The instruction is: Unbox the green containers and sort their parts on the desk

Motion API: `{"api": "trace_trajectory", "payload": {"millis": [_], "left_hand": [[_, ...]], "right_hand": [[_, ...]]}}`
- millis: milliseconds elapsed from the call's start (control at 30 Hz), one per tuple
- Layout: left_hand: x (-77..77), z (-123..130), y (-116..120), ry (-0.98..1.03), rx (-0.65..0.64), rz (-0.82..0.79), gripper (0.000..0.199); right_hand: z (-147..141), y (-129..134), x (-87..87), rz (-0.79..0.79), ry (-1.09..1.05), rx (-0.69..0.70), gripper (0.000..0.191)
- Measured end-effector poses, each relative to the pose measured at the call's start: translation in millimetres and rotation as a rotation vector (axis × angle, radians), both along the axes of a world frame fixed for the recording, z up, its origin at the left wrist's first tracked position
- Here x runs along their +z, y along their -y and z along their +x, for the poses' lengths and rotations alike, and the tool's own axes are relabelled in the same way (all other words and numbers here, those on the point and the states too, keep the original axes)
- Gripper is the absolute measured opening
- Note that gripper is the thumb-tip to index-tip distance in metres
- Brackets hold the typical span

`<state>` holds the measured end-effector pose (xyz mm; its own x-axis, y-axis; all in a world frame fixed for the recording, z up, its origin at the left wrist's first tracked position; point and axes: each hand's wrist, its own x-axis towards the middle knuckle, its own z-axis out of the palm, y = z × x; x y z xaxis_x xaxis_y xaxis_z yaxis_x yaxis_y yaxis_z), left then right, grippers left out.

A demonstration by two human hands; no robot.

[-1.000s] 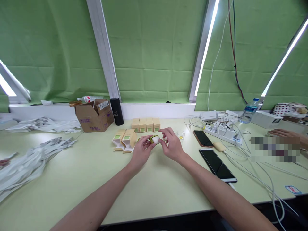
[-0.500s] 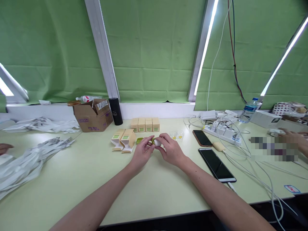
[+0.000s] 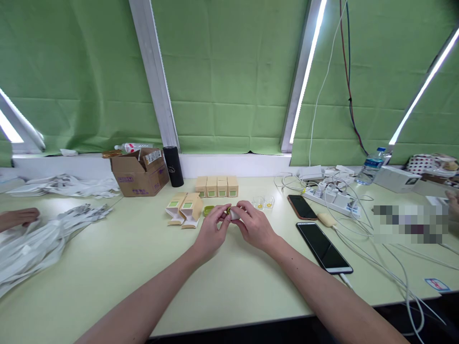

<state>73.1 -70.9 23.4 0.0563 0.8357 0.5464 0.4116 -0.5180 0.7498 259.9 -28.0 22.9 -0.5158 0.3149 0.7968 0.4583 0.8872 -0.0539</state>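
Note:
Both hands meet over the middle of the pale table. My right hand [image 3: 254, 223] pinches a small white rounded item [image 3: 234, 214]. Fingertips of my left hand [image 3: 214, 229] close on a small yellow-green piece [image 3: 228, 210] against its left side. Just behind my left hand lies a green open container [image 3: 208, 210]. Two opened cartons [image 3: 183, 210] with green windows lie to the left. Several closed small boxes [image 3: 216, 187] stand in a row behind. Clear plastic pieces with yellow centres [image 3: 263, 203] sit behind my right hand.
Two phones [image 3: 323, 247] [image 3: 301, 207], a power strip [image 3: 333, 199] and tangled cables are at right. A cardboard box [image 3: 139, 174] and black cylinder [image 3: 173, 166] stand back left. White straps [image 3: 53, 234] and another person's hand [image 3: 21, 218] are far left.
My hands stay together around the small item, with slight finger movement. Another person's hand at left has reached further in over the white straps; the hand at far right has moved rightward.

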Motion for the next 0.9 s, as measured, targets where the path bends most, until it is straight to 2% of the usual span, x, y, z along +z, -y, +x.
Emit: {"api": "trace_trajectory", "payload": {"millis": [300,500,633,767,900], "left_hand": [[4.8,6,2,-0.121,0.135,0.049,0.035],[9.5,10,2,-0.158,0.153,0.059,0.037],[9.6,3,2,-0.13,0.122,0.03,0.037],[7.9,-6,1,-0.188,0.051,0.079,0.039],[5.3,-7,0,-0.157,0.044,0.082,0.039]], "right_hand": [[-3,-1,0.4,0.046,0.069,-0.072,0.028],[-8,-4,-2.0,0.045,0.08,-0.105,0.03],[-5,-6,-3.4,-0.02,0.03,-0.057,0.028],[-1,-5,-3.2,-0.067,-0.034,-0.004,0.027],[-1,-3,-2.5,-0.159,-0.129,0.086,0.029]]}}
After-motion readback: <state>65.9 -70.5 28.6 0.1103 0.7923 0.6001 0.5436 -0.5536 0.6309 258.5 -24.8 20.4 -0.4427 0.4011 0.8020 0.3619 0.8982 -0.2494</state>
